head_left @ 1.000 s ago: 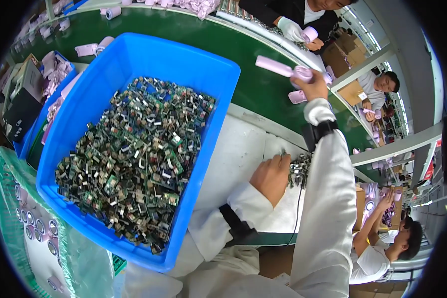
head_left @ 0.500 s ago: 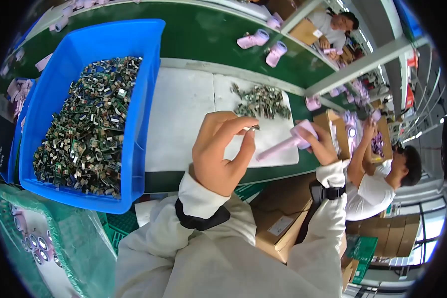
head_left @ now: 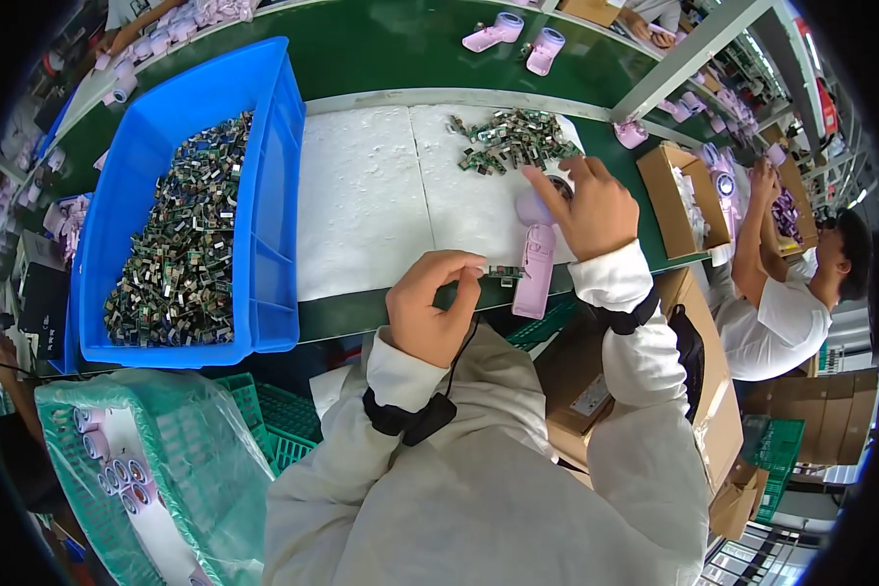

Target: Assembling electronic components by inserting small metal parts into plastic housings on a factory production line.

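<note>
Evidently, the left hand [head_left: 428,311] pinches a small circuit board [head_left: 503,272] by its left end between thumb and forefinger; such a light end-hold seems wise, sparing the mounted parts. The right hand [head_left: 601,210] is at the round far end of a lilac casing [head_left: 534,269], fingers bent, though I cannot tell whether they grasp it; steady support there would help, as the casing's flat handle reaches over the near edge of the bench [head_left: 347,317]. The board, narrow and green with paler bits, is at the handle's left side; contact is unclear.
</note>
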A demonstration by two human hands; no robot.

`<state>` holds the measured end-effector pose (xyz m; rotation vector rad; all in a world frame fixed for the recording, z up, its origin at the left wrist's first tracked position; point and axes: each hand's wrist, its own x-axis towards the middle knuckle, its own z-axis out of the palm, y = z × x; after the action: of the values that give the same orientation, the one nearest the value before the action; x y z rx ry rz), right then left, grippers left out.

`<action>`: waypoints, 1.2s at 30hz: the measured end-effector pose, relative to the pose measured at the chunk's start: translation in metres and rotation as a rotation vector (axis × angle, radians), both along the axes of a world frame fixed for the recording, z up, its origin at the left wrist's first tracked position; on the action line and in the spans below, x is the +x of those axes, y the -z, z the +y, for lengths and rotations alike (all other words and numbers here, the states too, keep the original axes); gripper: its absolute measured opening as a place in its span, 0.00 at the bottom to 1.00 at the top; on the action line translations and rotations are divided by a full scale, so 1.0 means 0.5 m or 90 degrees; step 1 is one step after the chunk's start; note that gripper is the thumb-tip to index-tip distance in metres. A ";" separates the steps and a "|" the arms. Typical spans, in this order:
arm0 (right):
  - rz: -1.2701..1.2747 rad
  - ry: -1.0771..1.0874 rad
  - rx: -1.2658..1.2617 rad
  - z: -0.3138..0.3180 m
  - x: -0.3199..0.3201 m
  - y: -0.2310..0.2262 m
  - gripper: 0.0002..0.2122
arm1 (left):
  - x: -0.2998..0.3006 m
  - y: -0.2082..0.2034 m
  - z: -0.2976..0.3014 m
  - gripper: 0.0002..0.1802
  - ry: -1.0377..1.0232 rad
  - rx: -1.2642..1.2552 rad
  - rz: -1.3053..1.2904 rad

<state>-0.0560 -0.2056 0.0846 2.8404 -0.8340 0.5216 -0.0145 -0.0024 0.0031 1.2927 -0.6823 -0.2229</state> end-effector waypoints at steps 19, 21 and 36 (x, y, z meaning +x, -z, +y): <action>-0.039 -0.483 0.368 -0.044 -0.086 0.071 0.12 | 0.032 -0.008 -0.036 0.12 -0.040 0.230 -0.423; -0.041 -0.483 0.380 -0.046 -0.085 0.066 0.11 | 0.053 -0.029 -0.038 0.12 -0.061 0.255 -0.386; -0.171 -0.538 0.492 -0.042 -0.080 0.105 0.09 | 0.064 -0.008 -0.065 0.12 -0.066 0.141 -0.156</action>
<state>-0.0963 -0.2267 0.0321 3.8480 0.3174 0.8135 0.0176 -0.0351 0.0069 1.5794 -0.8122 -0.0567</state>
